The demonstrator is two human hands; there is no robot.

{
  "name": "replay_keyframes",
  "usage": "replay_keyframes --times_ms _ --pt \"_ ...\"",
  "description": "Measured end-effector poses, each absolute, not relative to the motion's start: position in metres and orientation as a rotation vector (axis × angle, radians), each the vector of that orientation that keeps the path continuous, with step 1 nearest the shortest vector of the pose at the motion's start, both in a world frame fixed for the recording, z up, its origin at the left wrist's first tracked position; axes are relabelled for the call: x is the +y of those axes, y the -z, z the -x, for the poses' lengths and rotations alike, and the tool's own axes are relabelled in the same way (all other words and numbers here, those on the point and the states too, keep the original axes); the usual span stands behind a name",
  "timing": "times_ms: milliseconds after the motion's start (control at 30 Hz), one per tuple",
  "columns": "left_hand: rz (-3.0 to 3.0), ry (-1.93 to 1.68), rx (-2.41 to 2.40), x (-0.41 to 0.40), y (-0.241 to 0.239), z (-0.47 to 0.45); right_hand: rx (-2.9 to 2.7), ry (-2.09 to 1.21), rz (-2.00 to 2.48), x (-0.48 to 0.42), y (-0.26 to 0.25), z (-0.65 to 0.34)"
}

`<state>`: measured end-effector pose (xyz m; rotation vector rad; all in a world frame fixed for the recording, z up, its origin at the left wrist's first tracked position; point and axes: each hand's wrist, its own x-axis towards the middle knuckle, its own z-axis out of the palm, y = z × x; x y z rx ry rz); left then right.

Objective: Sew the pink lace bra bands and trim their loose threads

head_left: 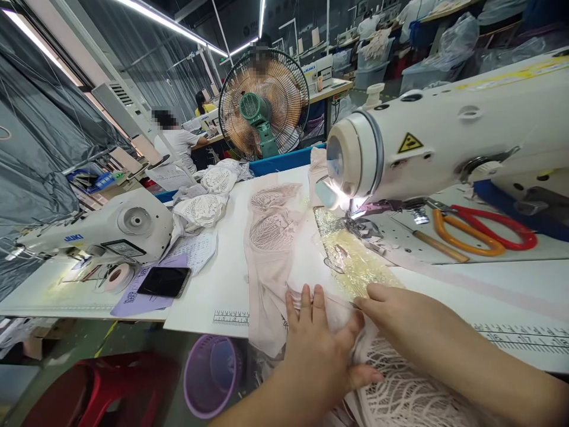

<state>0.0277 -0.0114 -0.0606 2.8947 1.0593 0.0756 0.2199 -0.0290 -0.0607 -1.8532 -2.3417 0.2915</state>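
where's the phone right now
In the head view, the phone lies on purple paper toward the left, beside the white roll and left of the left hand.

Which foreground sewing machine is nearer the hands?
The machine at picture right, with the yellow warning triangle, just ahead of the right hand; the JUKI-lettered machine stands farther left, past the phone.

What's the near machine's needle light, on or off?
On: the needle light glows bright white below the machine head.
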Motion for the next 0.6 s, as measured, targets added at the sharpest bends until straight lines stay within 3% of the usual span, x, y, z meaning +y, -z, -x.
replay_keyframes --times_ms 600 --pt "-3.027 -0.129 1.043 -0.011 0.063 -0.029 -2.273 -0.38 1.866 -0.017 0.054 -0.201"
